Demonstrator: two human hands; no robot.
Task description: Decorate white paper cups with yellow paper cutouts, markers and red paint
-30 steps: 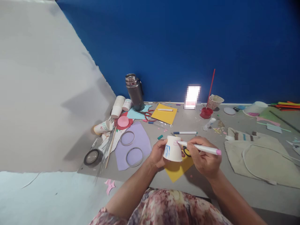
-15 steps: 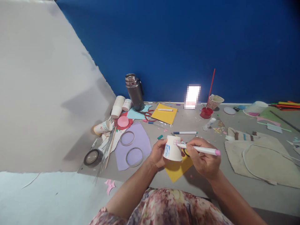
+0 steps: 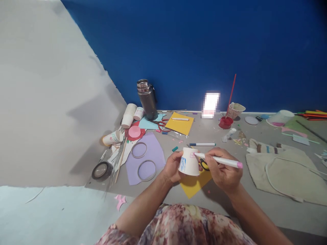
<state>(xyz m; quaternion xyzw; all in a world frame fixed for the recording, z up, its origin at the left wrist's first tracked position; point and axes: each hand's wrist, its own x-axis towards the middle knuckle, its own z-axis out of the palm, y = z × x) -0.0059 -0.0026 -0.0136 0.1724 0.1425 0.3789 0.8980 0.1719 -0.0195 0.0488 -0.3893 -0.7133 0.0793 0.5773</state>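
At the bottom centre of the frame I see my own forearms coming up out of a flowered sleeve. My left hand (image 3: 173,167) wraps a small white paper cup (image 3: 189,162), held upside down just below the middle of the frame, its fingers (image 3: 178,156) curled around the far side and pinching the wall; a blue scribble marks the side of the cup facing me and a small pink drawing sits near its upper edge. My right hand (image 3: 222,170) grips a white marker with a pink cap (image 3: 220,160), fingers pressed together around the barrel, and the tip touches the cup at the pink drawing. Under both hands lies a yellow paper sheet (image 3: 192,185) on the grey surface (image 3: 222,134), and a dark scissor loop (image 3: 204,165) shows between the cup and my right hand.

To the left lies a purple sheet (image 3: 150,154) with two rings on it, and further left a roll of black tape (image 3: 101,170). At the right lies a beige cloth bag (image 3: 286,173). Just beyond the cup lies a blue-capped marker (image 3: 202,144). Further back I see a second yellow sheet (image 3: 179,124), red scissors (image 3: 161,125), stacked white cups (image 3: 128,116), a steel flask (image 3: 147,99) and a red paint pot (image 3: 225,122), all before the blue wall (image 3: 204,44).
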